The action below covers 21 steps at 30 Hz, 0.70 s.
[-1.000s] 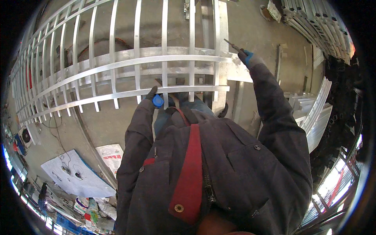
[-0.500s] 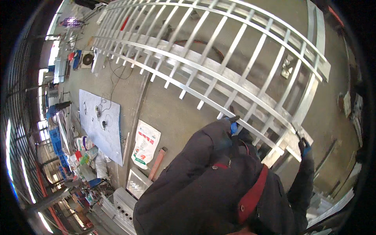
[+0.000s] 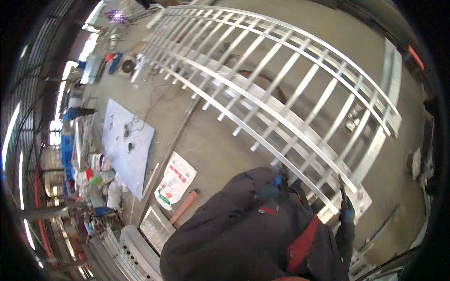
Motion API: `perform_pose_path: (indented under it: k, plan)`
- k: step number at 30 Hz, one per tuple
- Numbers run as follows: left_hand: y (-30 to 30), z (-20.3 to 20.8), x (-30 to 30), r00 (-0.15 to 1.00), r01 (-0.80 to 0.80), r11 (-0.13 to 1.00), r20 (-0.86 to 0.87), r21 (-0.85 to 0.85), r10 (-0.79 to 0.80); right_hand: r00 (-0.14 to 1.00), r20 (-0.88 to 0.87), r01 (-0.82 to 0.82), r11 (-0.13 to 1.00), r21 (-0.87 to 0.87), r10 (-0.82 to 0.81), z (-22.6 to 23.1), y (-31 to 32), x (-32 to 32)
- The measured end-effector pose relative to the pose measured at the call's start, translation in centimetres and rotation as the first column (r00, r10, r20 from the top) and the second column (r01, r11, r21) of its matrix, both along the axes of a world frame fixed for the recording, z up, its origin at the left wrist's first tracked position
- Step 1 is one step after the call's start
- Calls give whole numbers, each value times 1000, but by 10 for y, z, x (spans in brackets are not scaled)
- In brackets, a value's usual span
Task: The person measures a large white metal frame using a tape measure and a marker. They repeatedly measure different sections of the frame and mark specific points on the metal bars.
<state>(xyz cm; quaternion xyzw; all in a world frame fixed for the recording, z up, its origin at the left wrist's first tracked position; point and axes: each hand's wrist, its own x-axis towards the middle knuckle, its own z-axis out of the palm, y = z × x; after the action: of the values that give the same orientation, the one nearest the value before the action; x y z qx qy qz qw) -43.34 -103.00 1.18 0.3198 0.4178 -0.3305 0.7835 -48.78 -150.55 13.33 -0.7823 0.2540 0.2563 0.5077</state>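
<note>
A long silvery metal railing panel with parallel rails and many crossbars stretches from near my body to the far left. My left hand, dark-gloved with blue at the wrist, is at its nearest rail; the fingers are partly hidden and blurred, but appear closed round that rail. My right hand, also dark-gloved with blue, is near the panel's right end, beside the second rail. A narrow dark finger of it is stretched out along the metal. Beneath the panel lie wide flat metal beams.
On the floor to the left are a pale blue sheet with cables and small tools, a white printed sack and a reddish bar. Metal profiles are stacked at lower left. Another metal beam lies at far right.
The view has shifted, so panel and floor things sit lower and further right in it. My right hand has moved left from the panel's end corner; my left hand stays by the near rail.
</note>
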Motion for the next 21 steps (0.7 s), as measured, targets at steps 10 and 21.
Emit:
perform_pose_path:
  k: [10,21]
  plan:
    - [51,5,2,982,186,982,-54,42,-183,983,-185,-14,998,-53,4,59,75,0]
    - [30,-11,25,941,328,943,-112,62,-320,972,-108,206,977,-45,-210,66,57,-16]
